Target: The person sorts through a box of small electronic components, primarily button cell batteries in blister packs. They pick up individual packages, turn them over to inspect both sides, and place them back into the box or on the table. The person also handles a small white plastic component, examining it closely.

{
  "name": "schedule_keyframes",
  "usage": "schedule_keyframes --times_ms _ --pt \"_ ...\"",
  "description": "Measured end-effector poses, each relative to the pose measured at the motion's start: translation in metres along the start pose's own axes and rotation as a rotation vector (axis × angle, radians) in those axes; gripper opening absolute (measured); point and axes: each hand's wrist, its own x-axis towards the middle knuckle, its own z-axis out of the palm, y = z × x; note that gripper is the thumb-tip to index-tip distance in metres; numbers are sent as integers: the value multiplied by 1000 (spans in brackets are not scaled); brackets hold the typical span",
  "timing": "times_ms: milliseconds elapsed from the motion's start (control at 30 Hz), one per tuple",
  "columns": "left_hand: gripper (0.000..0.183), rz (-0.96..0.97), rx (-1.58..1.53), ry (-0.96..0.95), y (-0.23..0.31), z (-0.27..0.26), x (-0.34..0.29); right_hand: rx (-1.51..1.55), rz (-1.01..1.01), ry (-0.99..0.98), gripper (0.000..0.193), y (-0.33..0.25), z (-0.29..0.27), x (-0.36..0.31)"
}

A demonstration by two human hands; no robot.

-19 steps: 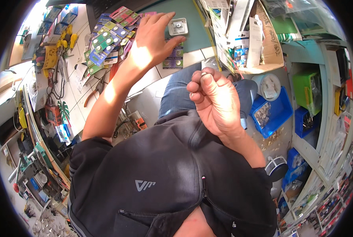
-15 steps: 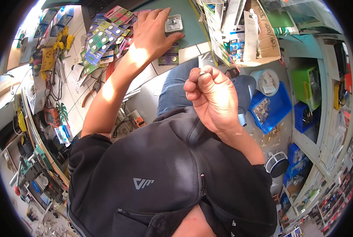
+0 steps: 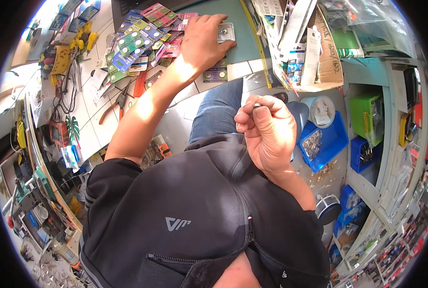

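One small dark-grey metallic piece [image 3: 257, 105] is pinched between the right hand's [image 3: 274, 137] thumb and fingers, lifted above the lap, not yet set down. The left hand [image 3: 204, 41], thumb and fingers spread wide, is at a square white tray [image 3: 230, 32]; contact is unclear. Farther left, multicoloured flat cards of round button cells [image 3: 129, 43] lie heaped, many cells still in them.

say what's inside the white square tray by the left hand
A small metallic piece shows inside the white tray. The left hand covers the tray's left part, so whatever lies there cannot be seen.
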Motion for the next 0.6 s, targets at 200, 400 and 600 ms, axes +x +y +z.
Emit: schedule_keyframes --times_ms 200,400,600 --pt "54 58 -370 53 44 -44 -14 -595 -380 70 17 -7 -1 2" --pt "58 81 -704 -80 79 -85 -49 -1053 -644 182 23 -17 11 19" --pt "60 146 -738 -73 90 -89 -62 -1011 -667 201 19 -8 12 18"
